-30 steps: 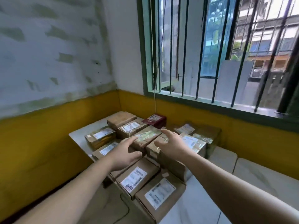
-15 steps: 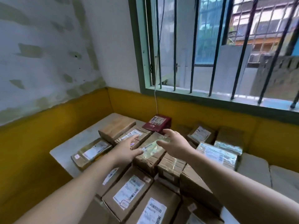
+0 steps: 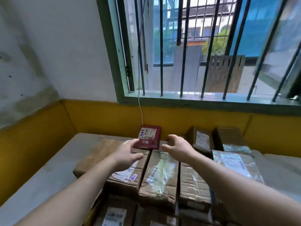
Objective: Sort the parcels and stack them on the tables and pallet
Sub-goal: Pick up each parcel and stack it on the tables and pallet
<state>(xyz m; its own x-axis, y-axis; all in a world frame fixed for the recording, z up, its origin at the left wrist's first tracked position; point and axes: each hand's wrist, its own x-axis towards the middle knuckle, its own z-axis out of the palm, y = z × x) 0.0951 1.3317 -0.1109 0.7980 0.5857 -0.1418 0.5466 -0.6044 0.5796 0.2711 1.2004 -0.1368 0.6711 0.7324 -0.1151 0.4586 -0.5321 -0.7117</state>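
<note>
- The small dark-red cardboard parcel with a white label (image 3: 147, 137) lies flat below the left end of the green-framed barred window (image 3: 121, 66).
- The left hand (image 3: 126, 154) and right hand (image 3: 178, 147) flank it, fingers spread wide, holding nothing. I cannot tell whether either touches it.
- It looks light and stiff, best gripped by its opposite side walls.
- Brown taped cardboard parcels (image 3: 160, 175), farther from the window, crowd its near edge, so lift straight up.

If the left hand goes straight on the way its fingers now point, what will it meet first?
Most likely the dark red parcel: the left hand points at its near left side. Whether they already touch is unclear from this view.
</note>
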